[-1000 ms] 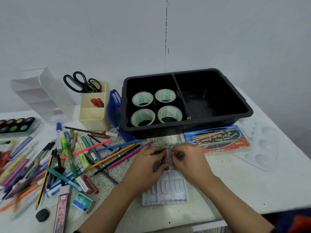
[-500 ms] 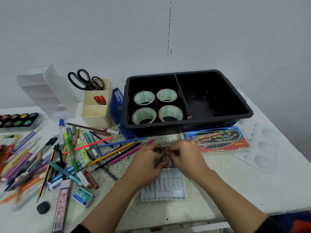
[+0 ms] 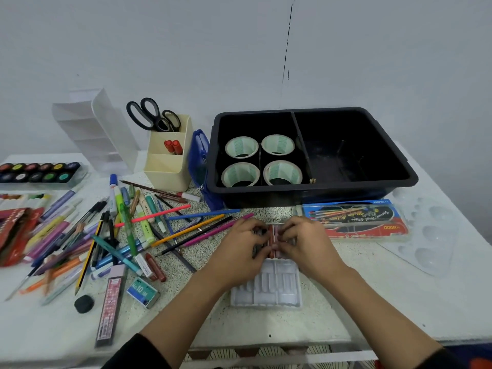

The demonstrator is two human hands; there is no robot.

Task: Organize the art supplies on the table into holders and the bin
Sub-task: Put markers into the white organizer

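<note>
My left hand and my right hand meet at the table's middle, both curled round a small bundle of reddish-brown and dark crayon sticks. The bundle sits at the far end of a white moulded plastic tray. Behind them stands the black bin; several tape rolls fill its left compartment and its right one is dark and bare. A cream holder at back left carries black scissors and red markers. Loose pens and pencils cover the left.
A white slanted organizer stands far left, with a paint pot set before it. A blue pouch leans on the bin. A packaged brush set and clear palette lie right. A lead box, staples box and black eraser lie front left.
Both hands have stayed together on the crayon sticks at the tray's far end, shifting only slightly. The camera view has drifted a little.
</note>
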